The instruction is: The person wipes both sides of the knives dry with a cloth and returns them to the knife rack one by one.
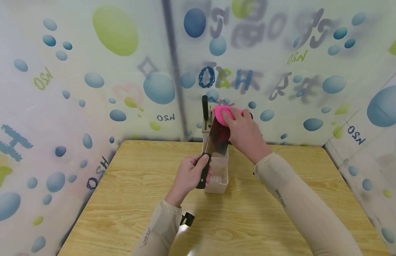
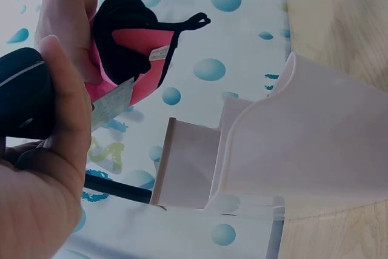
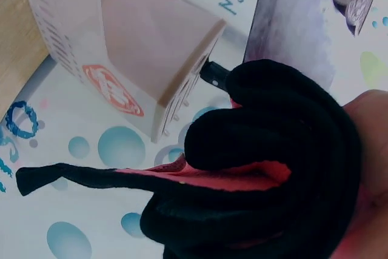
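My left hand (image 1: 189, 174) grips the black handle (image 1: 203, 176) of a cleaver, whose broad metal blade (image 1: 219, 138) tilts up and away. At the blade's upper end, my right hand (image 1: 244, 131) holds a folded pink cloth (image 1: 221, 114) against the metal. Black edging, a small loop and a white label show on the cloth (image 2: 159, 80) in the left wrist view. Behind and below the blade stands a pale knife holder (image 1: 216, 187). Another black-handled utensil (image 1: 205, 106) sits upright in its slotted top. The right wrist view shows bunched black folds of the cloth (image 3: 267, 131).
The holder stands on a wood-grain table (image 1: 146, 167), near its back edge. Walls (image 1: 121, 89) printed with blue and green drops enclose the table at the back and sides. A small black device (image 1: 187, 219) sticks out by the left wrist. An orange logo (image 3: 113, 89) marks the holder.
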`<move>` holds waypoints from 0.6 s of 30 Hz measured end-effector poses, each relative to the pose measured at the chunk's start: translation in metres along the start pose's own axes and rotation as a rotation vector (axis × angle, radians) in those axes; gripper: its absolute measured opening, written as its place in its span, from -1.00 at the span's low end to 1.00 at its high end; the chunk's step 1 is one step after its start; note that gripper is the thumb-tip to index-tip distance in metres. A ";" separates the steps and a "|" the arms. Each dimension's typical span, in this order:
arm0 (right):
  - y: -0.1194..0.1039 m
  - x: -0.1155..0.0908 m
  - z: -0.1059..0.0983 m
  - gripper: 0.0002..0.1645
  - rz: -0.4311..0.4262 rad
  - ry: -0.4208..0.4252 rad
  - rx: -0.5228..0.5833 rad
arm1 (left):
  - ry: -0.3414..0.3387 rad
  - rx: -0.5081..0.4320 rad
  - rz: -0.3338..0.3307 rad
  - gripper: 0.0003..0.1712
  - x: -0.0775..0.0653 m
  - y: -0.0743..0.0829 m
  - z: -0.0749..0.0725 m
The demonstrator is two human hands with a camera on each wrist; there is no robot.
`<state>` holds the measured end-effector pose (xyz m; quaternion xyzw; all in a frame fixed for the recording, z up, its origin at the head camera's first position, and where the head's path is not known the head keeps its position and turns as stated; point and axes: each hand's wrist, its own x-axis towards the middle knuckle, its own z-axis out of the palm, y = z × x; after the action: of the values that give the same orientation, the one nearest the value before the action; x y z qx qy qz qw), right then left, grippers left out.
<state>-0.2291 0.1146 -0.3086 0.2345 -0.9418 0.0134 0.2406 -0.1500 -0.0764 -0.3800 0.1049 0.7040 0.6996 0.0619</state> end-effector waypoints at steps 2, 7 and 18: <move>-0.003 -0.003 0.000 -0.19 -0.016 0.001 -0.003 | 0.001 -0.007 0.001 -0.45 0.001 0.000 0.000; -0.009 -0.014 0.001 -0.12 -0.054 0.029 0.024 | 0.005 -0.025 -0.006 -0.44 0.002 0.000 -0.001; -0.018 -0.030 0.004 -0.29 -0.099 0.093 0.066 | 0.021 -0.078 -0.045 -0.50 0.004 0.001 -0.002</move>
<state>-0.1993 0.1113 -0.3275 0.2876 -0.9159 0.0436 0.2766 -0.1542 -0.0776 -0.3792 0.0790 0.6791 0.7260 0.0742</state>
